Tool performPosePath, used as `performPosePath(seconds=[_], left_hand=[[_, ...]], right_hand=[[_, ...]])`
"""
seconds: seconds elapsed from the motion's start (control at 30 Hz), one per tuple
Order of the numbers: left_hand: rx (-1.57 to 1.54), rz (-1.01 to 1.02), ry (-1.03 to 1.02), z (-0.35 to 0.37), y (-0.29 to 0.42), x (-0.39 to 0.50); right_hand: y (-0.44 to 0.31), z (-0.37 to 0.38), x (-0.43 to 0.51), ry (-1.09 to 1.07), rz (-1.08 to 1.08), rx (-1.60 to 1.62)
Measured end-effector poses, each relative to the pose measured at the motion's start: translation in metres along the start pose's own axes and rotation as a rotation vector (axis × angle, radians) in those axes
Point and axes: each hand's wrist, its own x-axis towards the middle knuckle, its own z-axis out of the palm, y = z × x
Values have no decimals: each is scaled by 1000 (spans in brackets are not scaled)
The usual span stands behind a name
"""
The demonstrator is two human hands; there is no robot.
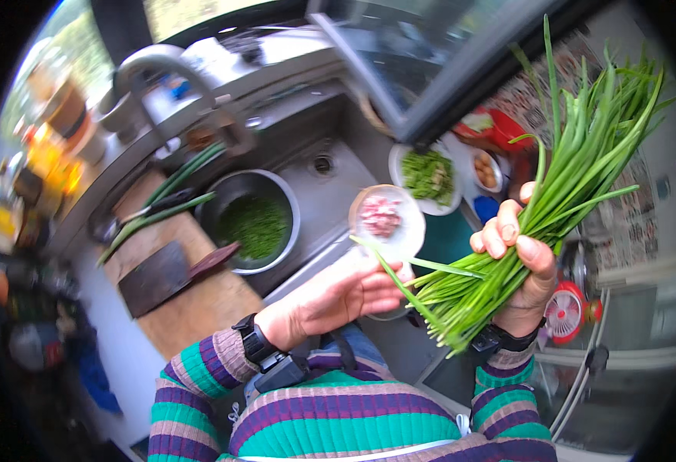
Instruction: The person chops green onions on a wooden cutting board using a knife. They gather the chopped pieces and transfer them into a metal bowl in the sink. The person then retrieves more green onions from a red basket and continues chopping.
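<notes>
A thick bunch of green chives or similar leafy stalks is gripped in my right hand, cut ends pointing down to the left. My left hand is spread palm up beside those ends; whether it touches the loose stalks there I cannot tell. Behind the left hand stands a plate of chopped pinkish-white food. A metal pot holding chopped greens sits at the sink's left part. On the wooden cutting board lie a cleaver and several long green onion stalks.
The sink has a curved faucet at its back left. An open window frame juts over its right side. Bowls of cut green vegetable and of eggs stand at right, near a red-and-white fan.
</notes>
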Motion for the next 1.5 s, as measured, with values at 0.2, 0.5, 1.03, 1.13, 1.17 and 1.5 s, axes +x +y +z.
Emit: performPosePath(seconds=[0.2,0.5,1.03,1.13,1.17,1.5], left_hand=[[219,660,239,-35,31,-142],[167,1125,555,-120,26,-252],[137,1323,546,-134,40,-278],[148,1474,428,-132,46,-285],[159,1510,394,-132,48,-289],[215,1225,526,-140,59,-272]], right_hand=[[101,120,19,-176,93,11],[250,225,24,-423,212,-172],[299,228,3,-353,389,-139],[304,221,3,-315,440,-72],[305,219,3,-297,443,-70],[306,222,1,-443,481,-120]])
